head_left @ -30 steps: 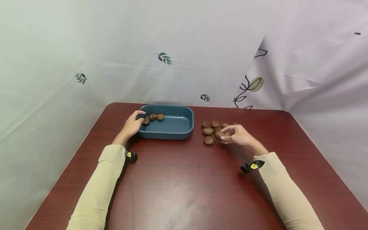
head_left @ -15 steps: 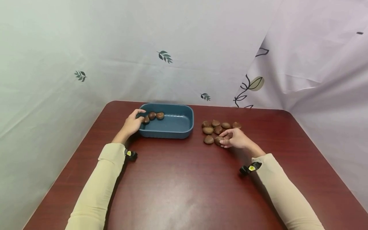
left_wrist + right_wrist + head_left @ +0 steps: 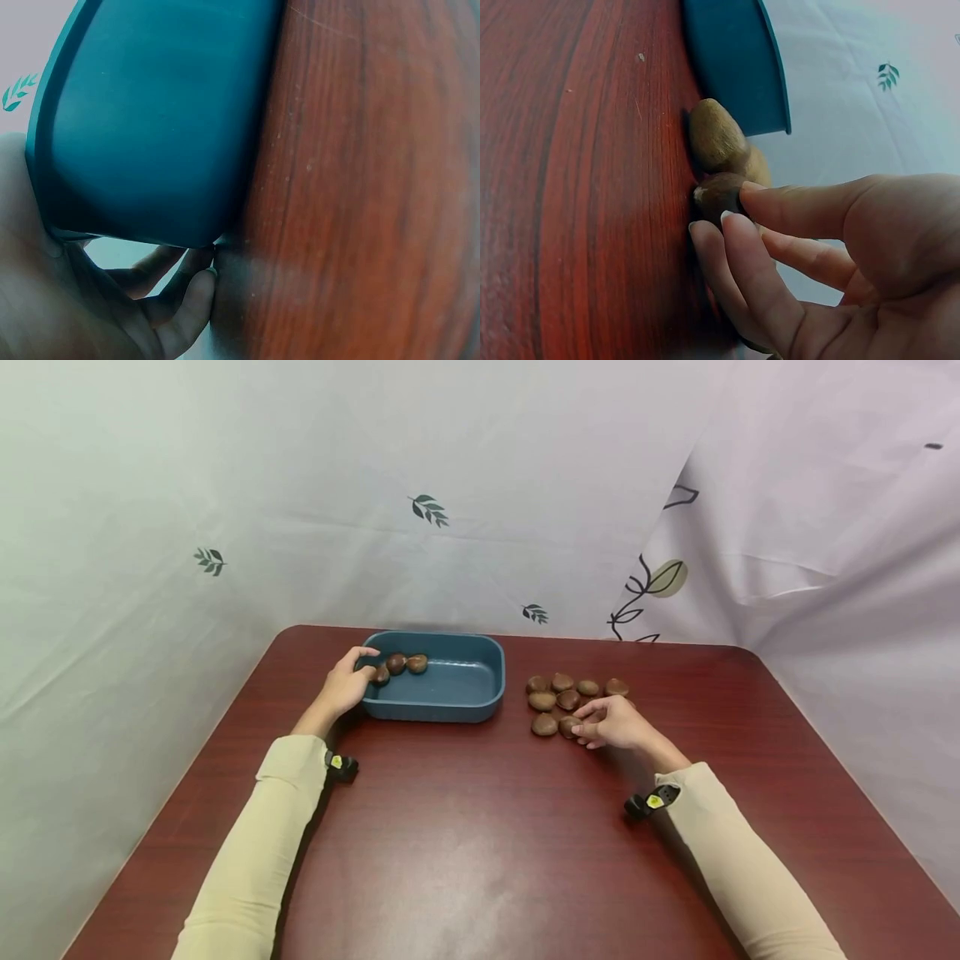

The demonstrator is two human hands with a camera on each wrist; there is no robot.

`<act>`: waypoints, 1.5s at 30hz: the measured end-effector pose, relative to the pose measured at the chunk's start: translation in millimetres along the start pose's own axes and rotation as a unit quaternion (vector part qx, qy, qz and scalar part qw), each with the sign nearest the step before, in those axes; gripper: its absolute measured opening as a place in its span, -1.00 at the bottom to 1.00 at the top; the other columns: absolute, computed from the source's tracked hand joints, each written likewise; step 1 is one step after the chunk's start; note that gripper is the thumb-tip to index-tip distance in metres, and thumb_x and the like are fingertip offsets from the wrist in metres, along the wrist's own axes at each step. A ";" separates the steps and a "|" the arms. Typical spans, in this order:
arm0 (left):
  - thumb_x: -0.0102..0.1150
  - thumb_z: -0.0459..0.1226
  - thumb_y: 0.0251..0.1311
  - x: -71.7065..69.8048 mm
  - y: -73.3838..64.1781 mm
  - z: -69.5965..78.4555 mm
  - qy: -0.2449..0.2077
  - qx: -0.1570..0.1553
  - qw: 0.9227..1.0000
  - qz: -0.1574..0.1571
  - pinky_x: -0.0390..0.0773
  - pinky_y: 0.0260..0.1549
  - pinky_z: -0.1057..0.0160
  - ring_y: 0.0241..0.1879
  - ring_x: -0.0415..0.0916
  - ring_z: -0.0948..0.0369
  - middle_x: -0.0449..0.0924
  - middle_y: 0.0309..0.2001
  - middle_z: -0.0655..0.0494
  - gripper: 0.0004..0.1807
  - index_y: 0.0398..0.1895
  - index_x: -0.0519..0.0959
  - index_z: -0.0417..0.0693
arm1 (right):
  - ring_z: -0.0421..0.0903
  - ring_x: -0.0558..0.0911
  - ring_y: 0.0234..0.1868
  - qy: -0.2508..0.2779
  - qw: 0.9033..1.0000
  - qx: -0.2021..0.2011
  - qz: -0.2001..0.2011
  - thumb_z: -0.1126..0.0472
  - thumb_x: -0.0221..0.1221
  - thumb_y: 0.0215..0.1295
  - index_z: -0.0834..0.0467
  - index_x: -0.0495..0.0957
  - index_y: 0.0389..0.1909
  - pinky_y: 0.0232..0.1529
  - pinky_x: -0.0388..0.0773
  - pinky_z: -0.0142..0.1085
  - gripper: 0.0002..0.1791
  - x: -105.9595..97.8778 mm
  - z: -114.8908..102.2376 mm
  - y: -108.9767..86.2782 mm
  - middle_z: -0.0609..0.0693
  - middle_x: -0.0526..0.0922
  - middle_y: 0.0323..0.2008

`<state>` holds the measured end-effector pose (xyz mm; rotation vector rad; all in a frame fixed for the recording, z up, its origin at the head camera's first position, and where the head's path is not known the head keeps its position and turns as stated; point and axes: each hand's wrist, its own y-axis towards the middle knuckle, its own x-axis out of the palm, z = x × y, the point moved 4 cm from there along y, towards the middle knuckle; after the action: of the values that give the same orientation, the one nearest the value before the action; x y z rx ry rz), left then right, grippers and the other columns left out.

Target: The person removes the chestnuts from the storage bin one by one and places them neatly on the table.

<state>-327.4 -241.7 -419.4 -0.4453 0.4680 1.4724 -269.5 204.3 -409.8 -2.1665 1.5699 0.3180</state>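
A blue rectangular plastic box (image 3: 427, 712) stands on the table toward the back, with several brown chestnuts (image 3: 417, 664) at its left end. My left hand (image 3: 347, 685) grips that end, the thumb over the rim; in the left wrist view its fingers (image 3: 191, 311) curl against the outside wall. To the box's right, my right hand (image 3: 617, 723) pinches a chestnut (image 3: 569, 727) between thumb and fingertips, low at the tabletop. The right wrist view has this chestnut (image 3: 718, 196) beside another chestnut (image 3: 715, 135). Part of the held one is covered by the fingers.
Several loose chestnuts (image 3: 567, 700) lie in a cluster between the box and my right hand, some partly behind the hand. The dark red wooden table (image 3: 465, 827) stretches toward me. White cloth (image 3: 480, 552) with leaf prints hangs behind its back edge.
My right hand has come down and toward me with the pinched chestnut, which now sits beside the front chestnut. Over the last half second it barely moves. The left hand and box stay put.
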 end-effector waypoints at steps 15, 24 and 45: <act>-0.23 -0.22 0.46 0.2 -1.0 0.3 -0.002 0.004 1.000 0.000 0.14 0.30 -0.24 0.38 0.16 -0.18 0.09 0.50 -0.17 -0.53 0.39 0.29 -0.03 | -0.07 0.71 -0.45 -0.045 0.999 0.007 0.016 0.39 0.29 0.22 0.50 0.57 -0.07 -0.39 0.68 -0.16 -0.69 -4.0 -4.2 -4.2 0.17 0.71 -0.43; -0.22 -0.22 0.46 0.2 0.2 -0.1 -0.001 0.004 1.000 0.002 0.15 0.28 -0.23 0.35 0.18 -0.18 0.11 0.49 -0.18 -0.54 0.38 0.30 -0.02 | 0.01 0.71 -0.44 -0.136 0.989 -0.013 0.057 0.27 0.30 0.22 0.36 0.63 -0.06 -0.36 0.68 -0.13 -0.69 -10.2 -30.9 -12.9 0.13 0.69 -0.36; -0.22 -0.21 0.46 0.8 -0.4 -0.9 -0.006 0.003 1.000 0.003 0.16 0.29 -0.22 0.34 0.20 -0.17 0.12 0.48 -0.17 -0.55 0.37 0.31 0.00 | -0.03 0.70 -0.17 -0.111 0.979 -0.156 0.073 0.21 0.24 0.31 0.19 0.64 0.05 -0.17 0.57 -0.18 -0.68 53.7 -101.4 18.8 0.12 0.71 -0.05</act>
<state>-326.9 -241.6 -420.6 -0.4315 0.4643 1.4779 -276.9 105.8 -348.4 -2.1490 1.6415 0.8759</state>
